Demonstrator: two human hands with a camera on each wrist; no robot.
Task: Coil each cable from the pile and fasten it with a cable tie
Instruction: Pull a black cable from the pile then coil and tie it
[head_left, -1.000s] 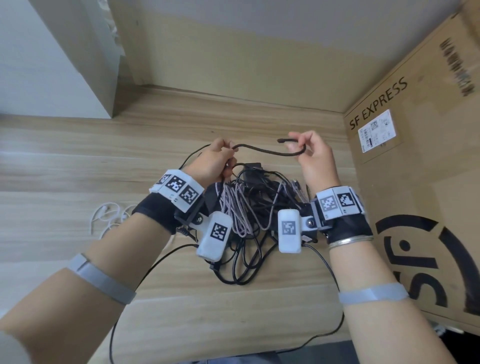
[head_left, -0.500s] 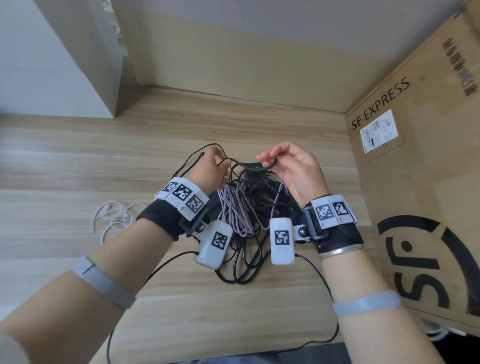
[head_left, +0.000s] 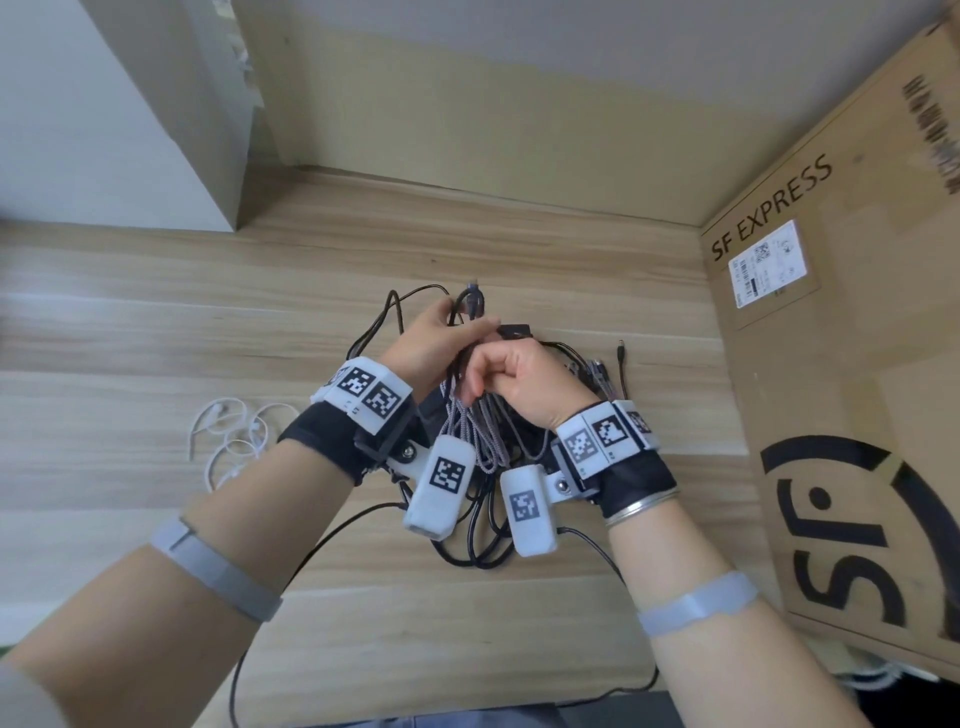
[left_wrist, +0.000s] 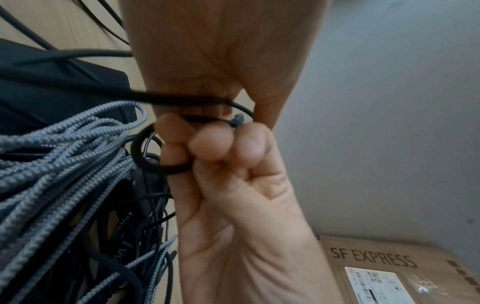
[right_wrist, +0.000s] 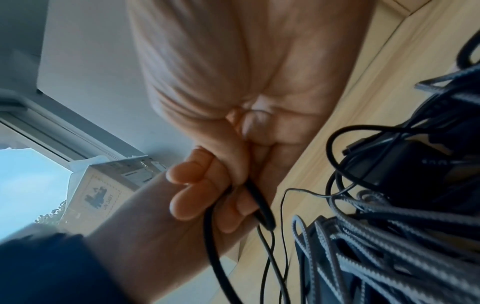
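Note:
Both hands meet just above the cable pile (head_left: 483, 519) on the wooden table. My left hand (head_left: 441, 332) grips a black cable (head_left: 474, 304) whose plug end sticks up past its fingers. In the right wrist view the left hand's fingers (right_wrist: 205, 197) curl round that black cable (right_wrist: 259, 203). My right hand (head_left: 511, 376) is fisted against the left hand. In the left wrist view its curled fingers (left_wrist: 210, 148) hold a small loop of the black cable (left_wrist: 145, 158). A grey braided cable (left_wrist: 64, 164) hangs bunched just below.
A large SF EXPRESS cardboard box (head_left: 831, 364) walls off the right side. Thin white loops (head_left: 228, 436) lie on the table (head_left: 156, 322) to the left. A black adapter (head_left: 514, 330) sits in the pile behind the hands. A wall stands behind the table.
The hands were apart with the black cable stretched between them. The right hand has moved left and down to meet the left hand, and the cable is now bunched between them.

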